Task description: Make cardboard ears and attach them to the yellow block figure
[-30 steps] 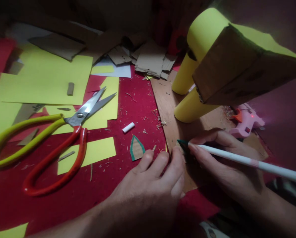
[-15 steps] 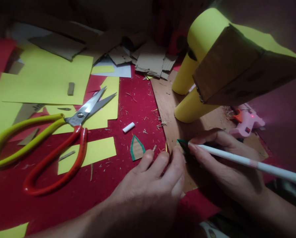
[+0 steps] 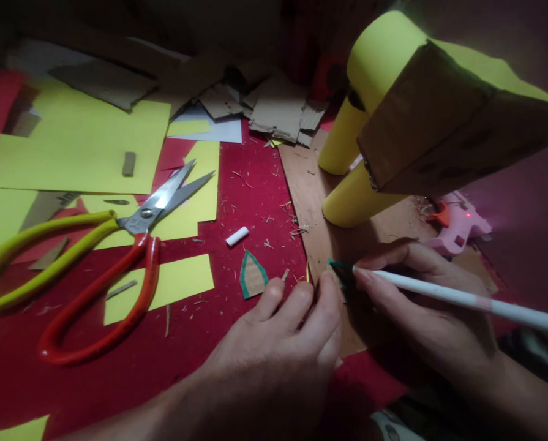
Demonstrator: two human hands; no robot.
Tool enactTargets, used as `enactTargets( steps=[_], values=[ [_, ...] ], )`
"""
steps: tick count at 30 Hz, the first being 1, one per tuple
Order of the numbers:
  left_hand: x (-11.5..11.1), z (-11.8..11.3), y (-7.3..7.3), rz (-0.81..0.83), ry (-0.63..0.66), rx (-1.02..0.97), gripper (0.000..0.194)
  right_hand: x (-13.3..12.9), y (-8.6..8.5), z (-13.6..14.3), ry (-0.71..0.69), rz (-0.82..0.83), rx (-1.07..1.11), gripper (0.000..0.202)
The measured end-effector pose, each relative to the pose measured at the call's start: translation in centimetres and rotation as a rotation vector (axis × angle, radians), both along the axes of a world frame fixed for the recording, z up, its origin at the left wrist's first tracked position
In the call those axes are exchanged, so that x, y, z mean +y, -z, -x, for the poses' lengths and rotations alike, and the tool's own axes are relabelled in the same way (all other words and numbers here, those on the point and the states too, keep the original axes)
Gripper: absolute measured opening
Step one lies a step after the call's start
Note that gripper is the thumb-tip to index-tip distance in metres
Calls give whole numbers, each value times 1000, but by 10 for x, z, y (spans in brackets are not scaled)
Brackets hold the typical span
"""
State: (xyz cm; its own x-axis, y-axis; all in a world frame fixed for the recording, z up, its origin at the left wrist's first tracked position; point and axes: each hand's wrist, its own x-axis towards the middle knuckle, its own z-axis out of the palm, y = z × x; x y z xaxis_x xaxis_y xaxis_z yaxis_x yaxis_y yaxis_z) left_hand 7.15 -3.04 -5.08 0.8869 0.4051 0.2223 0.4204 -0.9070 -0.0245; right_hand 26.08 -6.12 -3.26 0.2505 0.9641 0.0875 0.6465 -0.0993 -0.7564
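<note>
My right hand [image 3: 420, 300] is pinched round a white marker [image 3: 461, 298], whose green tip touches a small cardboard piece [image 3: 332, 269] on the brown board [image 3: 301, 177]. My left hand [image 3: 278, 343] presses that piece down with its fingertips; much of the piece is hidden under the fingers. Just left of my left fingertips lies a pointed cardboard piece [image 3: 254, 277] with a green edge. A short white cap [image 3: 237, 236] rests above it on the red cloth [image 3: 250, 177].
Large open scissors [image 3: 147, 214] lie at the left over yellow paper [image 3: 85, 141]. A yellow and brown cardboard model [image 3: 430, 116] stands on tubes at the upper right, beside a pink glue gun [image 3: 460, 226]. Cardboard scraps [image 3: 278, 107] are heaped at the back.
My right hand and the marker have shifted slightly to the right. My left hand stays nearly in place.
</note>
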Motion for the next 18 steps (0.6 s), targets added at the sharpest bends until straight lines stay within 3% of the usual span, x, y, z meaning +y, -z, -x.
enactTargets(
  steps=[18],
  values=[
    [1,0,-2,15,4,17,37,4,-1,1,24,-12,105,6]
  ],
)
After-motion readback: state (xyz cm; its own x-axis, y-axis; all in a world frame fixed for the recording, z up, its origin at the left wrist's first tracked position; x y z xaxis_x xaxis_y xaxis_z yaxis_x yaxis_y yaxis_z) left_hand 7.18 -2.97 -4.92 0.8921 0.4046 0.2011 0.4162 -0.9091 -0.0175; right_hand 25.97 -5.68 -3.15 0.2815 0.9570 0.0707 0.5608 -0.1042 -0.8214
